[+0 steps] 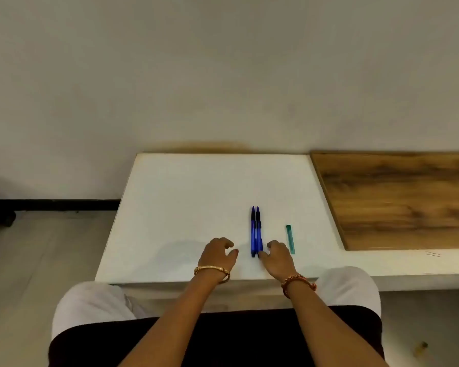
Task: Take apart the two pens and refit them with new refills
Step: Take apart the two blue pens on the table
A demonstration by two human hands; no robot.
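Two pens (256, 231), side by side. Right hand (278, 256) touches one end, loosely curled; left hand (217, 251) empty. Lift one pen singly, clear of its neighbour.

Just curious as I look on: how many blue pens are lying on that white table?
2. The two blue plastic pens lie side by side, touching, near the middle of the white table: the left pen, and the right pen, whose near end the right hand touches.

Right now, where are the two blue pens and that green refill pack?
left pen (253, 234), head view, mid barrel
right pen (258, 231), head view, mid barrel
green refill pack (290, 239), head view, middle of its length
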